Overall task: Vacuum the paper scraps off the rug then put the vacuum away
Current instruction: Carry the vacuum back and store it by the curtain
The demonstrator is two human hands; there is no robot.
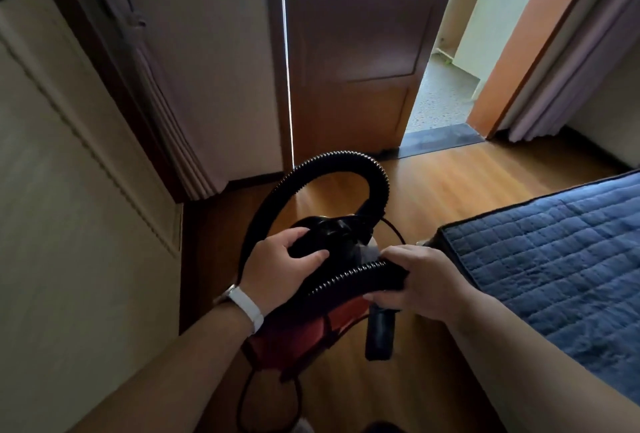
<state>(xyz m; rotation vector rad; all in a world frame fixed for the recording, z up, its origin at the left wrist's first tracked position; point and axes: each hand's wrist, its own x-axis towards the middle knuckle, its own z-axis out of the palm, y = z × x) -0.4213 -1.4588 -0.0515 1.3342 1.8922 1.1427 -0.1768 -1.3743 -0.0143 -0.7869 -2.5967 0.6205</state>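
Vacuum (311, 325) hangs above the wood floor (450, 190): your left hand (280, 266) clasps its black handle (311, 246); your right hand (426, 280) grasps the ribbed hose (349, 276).

The left hand (284, 269) and the black hose (346, 280) are hiding most of the red vacuum (311, 328). The right hand (426, 280) is covering the top of the black nozzle (379, 335). The cord (241, 401) is running off the bottom edge. The right edge is cutting off the blue quilted pad (554, 259). A white patch (369, 253) between the hands is showing too little to identify.
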